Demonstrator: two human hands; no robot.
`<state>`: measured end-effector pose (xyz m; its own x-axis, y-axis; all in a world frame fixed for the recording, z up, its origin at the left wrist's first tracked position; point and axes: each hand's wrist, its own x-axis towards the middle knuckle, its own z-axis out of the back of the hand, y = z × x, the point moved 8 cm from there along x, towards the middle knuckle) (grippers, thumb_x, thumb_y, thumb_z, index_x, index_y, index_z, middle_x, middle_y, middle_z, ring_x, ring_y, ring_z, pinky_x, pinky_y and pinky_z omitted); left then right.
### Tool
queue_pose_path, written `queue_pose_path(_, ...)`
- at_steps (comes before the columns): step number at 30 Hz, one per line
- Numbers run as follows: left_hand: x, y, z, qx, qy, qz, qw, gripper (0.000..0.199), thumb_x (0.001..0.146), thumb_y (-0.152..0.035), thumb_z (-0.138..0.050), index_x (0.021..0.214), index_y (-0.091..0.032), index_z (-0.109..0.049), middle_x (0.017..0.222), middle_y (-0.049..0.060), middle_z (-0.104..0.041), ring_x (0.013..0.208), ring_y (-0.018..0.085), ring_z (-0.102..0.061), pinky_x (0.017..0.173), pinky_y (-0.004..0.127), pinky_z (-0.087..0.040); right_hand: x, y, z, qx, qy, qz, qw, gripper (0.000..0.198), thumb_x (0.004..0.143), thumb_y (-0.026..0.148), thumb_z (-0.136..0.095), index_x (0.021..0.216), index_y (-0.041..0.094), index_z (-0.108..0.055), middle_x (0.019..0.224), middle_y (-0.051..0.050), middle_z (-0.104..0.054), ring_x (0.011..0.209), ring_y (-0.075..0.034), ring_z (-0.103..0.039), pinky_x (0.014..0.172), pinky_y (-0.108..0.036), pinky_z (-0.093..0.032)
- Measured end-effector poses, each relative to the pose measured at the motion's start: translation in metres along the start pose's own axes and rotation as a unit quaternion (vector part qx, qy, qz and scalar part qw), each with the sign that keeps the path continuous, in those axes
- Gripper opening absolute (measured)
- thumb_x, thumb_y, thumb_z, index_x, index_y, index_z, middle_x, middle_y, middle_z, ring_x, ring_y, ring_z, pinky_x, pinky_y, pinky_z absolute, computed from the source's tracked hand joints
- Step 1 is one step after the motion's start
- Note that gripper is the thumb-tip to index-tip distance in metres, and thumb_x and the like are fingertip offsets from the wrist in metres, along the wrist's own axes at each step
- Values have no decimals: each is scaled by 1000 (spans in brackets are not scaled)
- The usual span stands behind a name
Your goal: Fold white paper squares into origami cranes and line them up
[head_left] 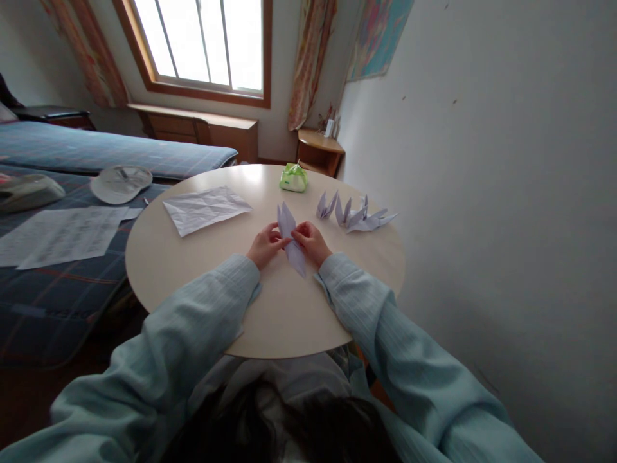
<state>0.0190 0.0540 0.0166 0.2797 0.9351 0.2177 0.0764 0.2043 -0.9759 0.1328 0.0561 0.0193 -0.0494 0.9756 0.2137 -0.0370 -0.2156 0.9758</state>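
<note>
A folded sheet of white paper [295, 257], long and diamond-shaped with two points at its upper end, is held up over the middle of the table. My left hand [265, 245] pinches its left edge with thumb and fingers. From the other side, my right hand [312, 242] grips it near the middle, the thumb and fingertips pressed on the paper. Several folded paper cranes [369, 220] stand close together on the right of the table. A creased, flat sheet of paper [207, 209] lies to the left of my hands.
The round table [164, 283] has a green tissue pack [294, 178] near its far edge. A bed [43, 296] on the left bears printed sheets [72, 235] and a white cap [121, 184]. A wall [506, 193] rises close on the right.
</note>
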Motion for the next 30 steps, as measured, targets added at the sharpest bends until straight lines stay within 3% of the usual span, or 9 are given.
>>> queue_pose_path(7,2,4,-3,-1,29,-16,999,63,52,-21,-70,109,-15,-42,78,1,-59,60,9,-56,55,23,-46,0,0,-1,13,7,3,1000,28,58,38,-60,66,19,-41,53,7,-44,47,-6,-37,44,-20,-26)
queue_pose_path(20,1,1,-3,-30,18,-6,999,59,57,-24,-67,109,-14,-41,70,-1,-56,56,8,-53,50,19,-39,1,-3,2,-4,-8,3,1000,28,58,39,-61,65,18,-42,52,7,-42,46,-6,-36,44,-20,-27)
queue_pose_path(30,-1,-3,4,-38,-38,28,998,39,63,-15,-47,101,-14,-48,79,1,-59,67,12,-53,57,22,-40,-3,10,-3,64,29,5,998,25,63,38,-56,70,18,-41,58,5,-52,49,-7,-48,50,-22,-35)
